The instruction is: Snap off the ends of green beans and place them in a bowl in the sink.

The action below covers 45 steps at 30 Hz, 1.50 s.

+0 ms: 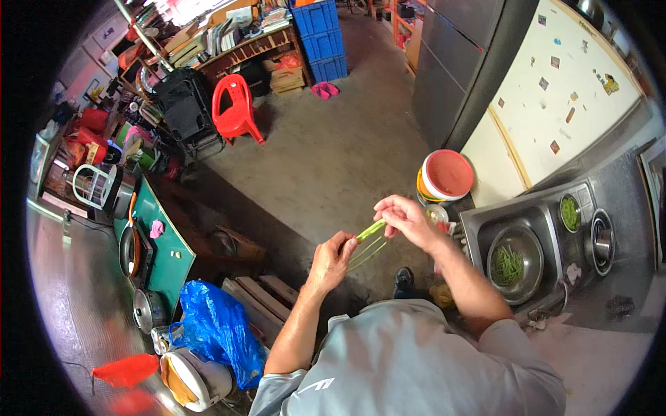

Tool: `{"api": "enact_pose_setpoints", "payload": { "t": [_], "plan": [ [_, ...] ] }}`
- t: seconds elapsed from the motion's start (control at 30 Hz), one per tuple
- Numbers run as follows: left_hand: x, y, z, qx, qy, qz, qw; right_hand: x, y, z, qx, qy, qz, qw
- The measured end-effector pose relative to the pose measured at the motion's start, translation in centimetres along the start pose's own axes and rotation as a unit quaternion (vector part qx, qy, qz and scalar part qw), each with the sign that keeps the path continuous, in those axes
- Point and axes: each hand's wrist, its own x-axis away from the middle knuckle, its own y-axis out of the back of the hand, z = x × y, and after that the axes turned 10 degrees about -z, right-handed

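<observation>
In front of my body, above the floor, my left hand [329, 264] pinches green vegetable stalks [371, 230] between thumb and fingers. Their far end meets my right hand [408, 219], whose curled fingers close around it and partly hide it. Thin green strands hang below, between the two hands. To the right is a steel sink [474, 223]. In it sits a metal bowl [538, 255] holding cut green pieces [507, 266]. A smaller bowl of green pieces [570, 213] stands on the sink's drainboard.
A bucket with a pink lid [448, 172] stands on the floor beyond my right hand. At left, a green-topped table [164, 260] carries a frying pan [128, 249] and a pot [148, 310]. A blue plastic bag [218, 327] lies near my left elbow. Farther off stands a red chair [234, 112].
</observation>
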Motion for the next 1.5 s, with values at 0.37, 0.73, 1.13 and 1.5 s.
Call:
{"api": "enact_pose_setpoints", "payload": {
  "t": [0.37,0.73,1.13,1.5],
  "plan": [
    [-1.4,-3.8,-0.3,-0.116,-0.023,0.12,0.986,2.1,3.9,-2.6,0.516,0.131,0.142,0.834],
    [-2.9,-13.9,3.1,-0.167,-0.012,0.045,0.985,0.6,5.6,-13.2,0.455,0.015,-0.145,0.878],
    [-6.3,-13.0,-0.2,0.259,0.269,0.11,0.921,-4.7,26.4,-16.6,0.167,-0.132,-0.315,0.925],
    [-8.3,-15.5,-2.4,0.261,0.284,0.098,0.918,-6.9,33.1,-21.4,0.505,0.02,-0.292,0.812]
  ]
}}
